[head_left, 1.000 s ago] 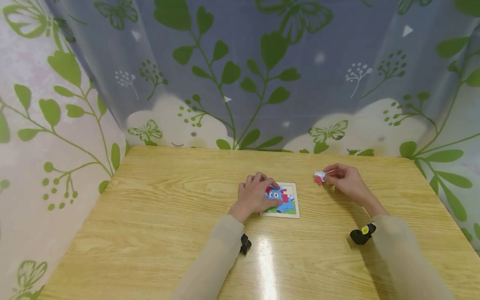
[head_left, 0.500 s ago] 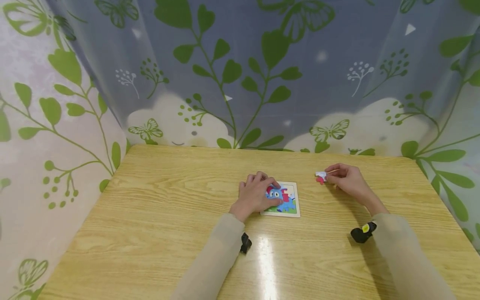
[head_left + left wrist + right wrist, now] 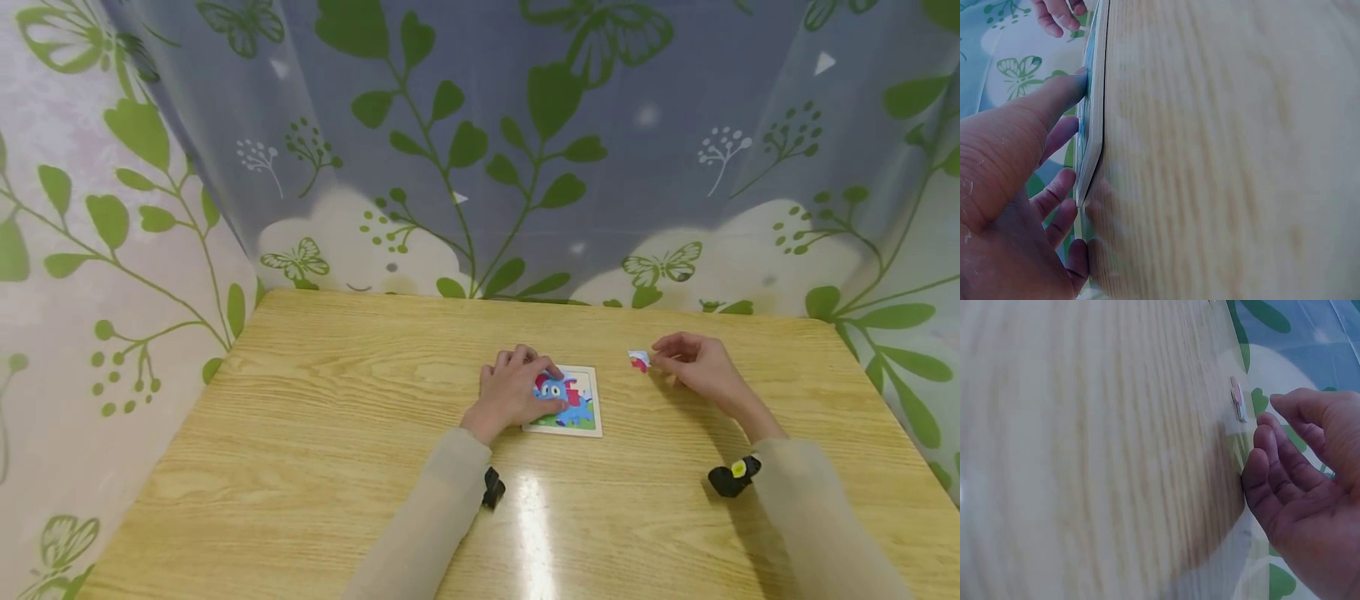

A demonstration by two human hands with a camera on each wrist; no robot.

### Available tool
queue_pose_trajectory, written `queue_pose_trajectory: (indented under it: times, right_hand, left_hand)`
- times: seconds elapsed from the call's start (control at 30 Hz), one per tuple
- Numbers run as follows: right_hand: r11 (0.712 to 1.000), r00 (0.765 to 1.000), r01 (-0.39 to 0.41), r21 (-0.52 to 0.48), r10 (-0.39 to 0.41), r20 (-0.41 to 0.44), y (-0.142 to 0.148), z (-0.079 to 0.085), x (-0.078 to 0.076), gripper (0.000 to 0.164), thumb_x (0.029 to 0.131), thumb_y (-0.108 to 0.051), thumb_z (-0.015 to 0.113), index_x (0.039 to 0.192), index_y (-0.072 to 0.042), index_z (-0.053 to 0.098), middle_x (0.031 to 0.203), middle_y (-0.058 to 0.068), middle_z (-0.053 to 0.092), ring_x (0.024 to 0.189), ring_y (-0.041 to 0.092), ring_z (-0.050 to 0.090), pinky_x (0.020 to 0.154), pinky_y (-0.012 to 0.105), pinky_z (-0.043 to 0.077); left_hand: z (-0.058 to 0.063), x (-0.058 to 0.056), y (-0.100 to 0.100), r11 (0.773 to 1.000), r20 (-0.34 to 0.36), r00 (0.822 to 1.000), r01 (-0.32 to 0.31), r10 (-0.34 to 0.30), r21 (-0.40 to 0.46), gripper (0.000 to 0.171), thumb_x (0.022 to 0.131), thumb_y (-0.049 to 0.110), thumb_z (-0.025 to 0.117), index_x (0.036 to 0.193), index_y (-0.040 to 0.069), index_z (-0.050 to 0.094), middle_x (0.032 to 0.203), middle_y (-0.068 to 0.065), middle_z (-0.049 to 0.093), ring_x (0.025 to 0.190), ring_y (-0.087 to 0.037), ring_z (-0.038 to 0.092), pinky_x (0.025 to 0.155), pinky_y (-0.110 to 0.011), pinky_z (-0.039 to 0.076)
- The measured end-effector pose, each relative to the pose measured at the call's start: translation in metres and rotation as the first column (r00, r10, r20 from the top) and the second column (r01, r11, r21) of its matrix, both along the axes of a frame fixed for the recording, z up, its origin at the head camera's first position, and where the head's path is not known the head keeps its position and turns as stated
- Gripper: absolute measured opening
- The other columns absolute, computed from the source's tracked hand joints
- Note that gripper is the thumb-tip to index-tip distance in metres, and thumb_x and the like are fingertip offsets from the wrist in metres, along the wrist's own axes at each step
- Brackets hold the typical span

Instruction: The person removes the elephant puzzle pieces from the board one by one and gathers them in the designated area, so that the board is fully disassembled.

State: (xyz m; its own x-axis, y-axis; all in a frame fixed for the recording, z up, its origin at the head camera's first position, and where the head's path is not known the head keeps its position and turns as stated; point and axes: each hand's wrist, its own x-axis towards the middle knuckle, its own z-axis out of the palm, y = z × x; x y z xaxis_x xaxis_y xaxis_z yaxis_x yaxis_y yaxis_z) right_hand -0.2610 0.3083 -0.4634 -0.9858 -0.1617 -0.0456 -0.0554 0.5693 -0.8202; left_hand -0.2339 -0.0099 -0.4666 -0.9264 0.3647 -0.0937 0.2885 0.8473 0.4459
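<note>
A small square jigsaw puzzle (image 3: 597, 408) with a pale frame and a blue cartoon animal picture lies on the table. My left hand (image 3: 510, 392) rests over its left part, hiding that side. In the left wrist view the thumb (image 3: 1063, 90) presses on the picture, while the other fingers spread along the edge of the board (image 3: 1099, 81). To the puzzle's right, a loose white and red puzzle piece (image 3: 638, 361) lies on the tabletop. My right hand (image 3: 697, 367) is just beside that piece, thumb and fingers apart with nothing between them, as the right wrist view shows.
The wooden table (image 3: 337, 467) reaches back to a hanging curtain (image 3: 480, 150) printed with leaves and butterflies. Patterned cloth (image 3: 97, 250) also stands along the left side. A black wrist camera (image 3: 731, 477) sits below the right hand.
My right fingertips have let go of the puzzle piece, which now lies on the table just left of them. The left hand keeps its place on the puzzle.
</note>
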Motion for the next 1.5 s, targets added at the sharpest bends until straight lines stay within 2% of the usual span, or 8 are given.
queue_pose_trajectory:
  times: [0.3, 0.67, 0.9, 1.3, 1.5]
  right_hand:
    - [0.999, 0.999, -0.015, 0.045, 0.016, -0.032, -0.011, 0.002, 0.017, 0.026, 0.099, -0.017, 0.068, 0.117, 0.001, 0.066, 0.108, 0.022, 0.070, 0.082, 0.011, 0.066, 0.064, 0.028, 0.056]
    - [0.993, 0.994, -0.087, 0.078, 0.091, -0.051, -0.032, -0.001, 0.033, 0.020, 0.098, -0.017, 0.070, 0.113, -0.004, 0.070, 0.105, 0.016, 0.073, 0.083, 0.017, 0.067, 0.061, 0.029, 0.055]
    - [0.985, 0.989, -0.112, 0.127, 0.123, -0.082, -0.041, -0.005, 0.042, 0.017, 0.095, -0.016, 0.072, 0.109, -0.006, 0.071, 0.101, 0.009, 0.074, 0.085, 0.012, 0.065, 0.069, 0.025, 0.053]
    - [0.969, 0.975, -0.192, 0.153, 0.207, -0.085, -0.065, 0.000, 0.045, 0.016, 0.092, -0.015, 0.075, 0.105, -0.007, 0.071, 0.097, 0.004, 0.072, 0.087, 0.015, 0.065, 0.072, 0.023, 0.052]
    - [0.957, 0.965, -0.231, 0.174, 0.248, -0.086, -0.071, -0.002, 0.042, 0.019, 0.092, -0.016, 0.076, 0.108, -0.008, 0.071, 0.099, 0.004, 0.072, 0.086, 0.014, 0.065, 0.073, 0.024, 0.053]
  left_hand:
    - [0.000, 0.001, 0.001, 1.000, -0.003, 1.000, 0.001, -0.001, 0.002, 0.040, 0.091, 0.057, 0.070, 0.126, 0.037, 0.064, 0.144, 0.001, 0.046, 0.129, -0.028, 0.039, 0.091, -0.044, 0.033]
    - [0.002, 0.001, 0.000, 1.000, 0.001, 1.000, -0.002, 0.002, 0.007, 0.040, 0.091, 0.057, 0.070, 0.126, 0.037, 0.064, 0.146, 0.000, 0.045, 0.131, -0.029, 0.039, 0.097, -0.048, 0.034]
    - [0.003, 0.002, 0.001, 1.000, 0.014, 1.000, 0.001, -0.001, 0.020, 0.041, 0.091, 0.056, 0.070, 0.126, 0.037, 0.064, 0.147, -0.001, 0.045, 0.133, -0.030, 0.039, 0.098, -0.050, 0.034]
    - [0.005, 0.000, -0.002, 1.000, 0.010, 1.000, -0.003, 0.002, 0.027, 0.040, 0.091, 0.055, 0.071, 0.125, 0.036, 0.065, 0.145, -0.001, 0.046, 0.133, -0.031, 0.039, 0.100, -0.051, 0.034]
    - [0.004, 0.001, 0.000, 0.999, 0.011, 1.000, -0.003, 0.003, 0.032, 0.040, 0.091, 0.055, 0.071, 0.126, 0.036, 0.065, 0.145, 0.000, 0.046, 0.132, -0.030, 0.039, 0.099, -0.050, 0.034]
